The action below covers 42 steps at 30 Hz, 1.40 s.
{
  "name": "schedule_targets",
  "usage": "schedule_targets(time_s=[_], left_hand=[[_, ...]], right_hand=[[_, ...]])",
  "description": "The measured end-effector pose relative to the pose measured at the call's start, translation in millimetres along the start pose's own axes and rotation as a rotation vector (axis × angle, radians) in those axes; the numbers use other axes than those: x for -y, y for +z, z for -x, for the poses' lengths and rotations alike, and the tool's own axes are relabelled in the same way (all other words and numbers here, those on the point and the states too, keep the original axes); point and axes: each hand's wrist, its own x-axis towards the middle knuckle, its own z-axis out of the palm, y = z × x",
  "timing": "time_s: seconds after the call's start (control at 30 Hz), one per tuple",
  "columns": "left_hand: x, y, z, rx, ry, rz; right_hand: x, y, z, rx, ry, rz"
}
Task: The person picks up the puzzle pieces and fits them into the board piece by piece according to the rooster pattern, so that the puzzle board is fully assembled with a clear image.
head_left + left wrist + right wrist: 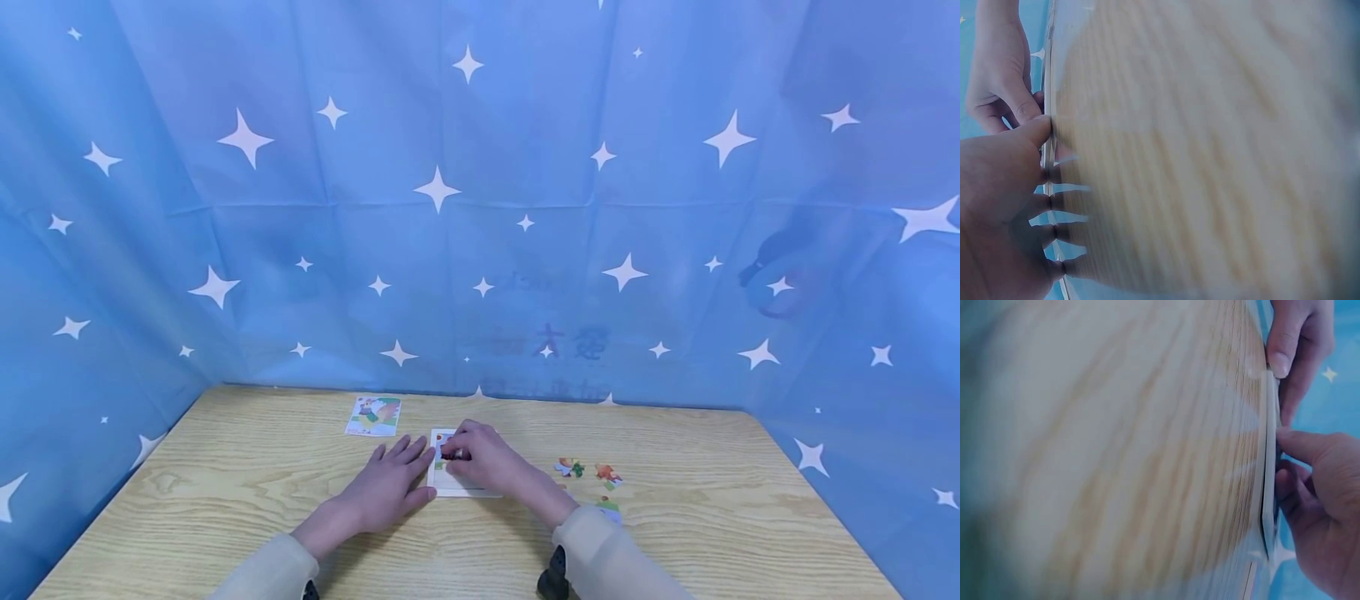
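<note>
A white puzzle tray point(465, 491) lies on the table between both hands, with colourful pieces at its upper left, partly hidden by fingers. My left hand point(386, 492) rests palm down at its left, fingers spread, the thumb touching the tray's edge. Over the tray, my right hand point(487, 458) pinches a dark puzzle piece point(454, 454) against the picture area; most of the piece is covered by the fingers. In the right wrist view the right hand point(1329, 487) bends its fingers at the tray's face, and the tray point(1269, 462) appears edge-on.
A printed picture card point(374, 417) lies at the back, left of the tray. Loose puzzle pieces point(608, 475) are scattered on the table point(712, 500) to the right, some partly behind the right forearm. A blue star-patterned curtain point(480, 233) stands behind the table.
</note>
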Motion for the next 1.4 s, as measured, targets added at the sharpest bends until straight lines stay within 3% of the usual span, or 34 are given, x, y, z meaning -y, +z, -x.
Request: schedule_targets(time_s=[0.1,0.27,0.4,0.57,0.67,0.8,0.93,1.1,1.4], left_hand=[[0.7,0.9,-0.1,0.0,0.004,-0.002],[0.3,0.4,1.1,0.003,0.003,0.019],[-0.5,-0.8,2.5,0.004,0.001,0.021],[-1.2,-0.1,2.2,0.009,-0.006,0.013],[-1.1,0.7,0.7,0.007,-0.004,0.003],[-1.8,0.0,0.5,0.007,-0.009,0.007],[-2.8,-1.5,1.6,0.014,-0.013,0.021],[-2.3,-1.5,0.8,0.014,-0.009,0.025],[0.4,0.5,1.4,0.02,-0.006,0.043]], right_hand=[[0.5,0.1,0.1,0.004,-0.024,0.047],[3.0,-0.5,-0.1,0.031,-0.138,0.198],[3.9,-0.7,0.0,0.062,-0.157,0.215],[-0.8,-7.4,5.4,0.066,-0.074,0.036],[-8.1,-18.4,12.7,0.008,0.007,-0.093],[-21.0,-39.5,25.3,-0.074,0.09,-0.161],[-38.6,-60.2,42.5,-0.106,0.124,-0.16],[-59.9,-80.3,71.8,-0.085,0.146,-0.134],[-85.1,-97.2,113.8,-0.039,0.249,-0.081]])
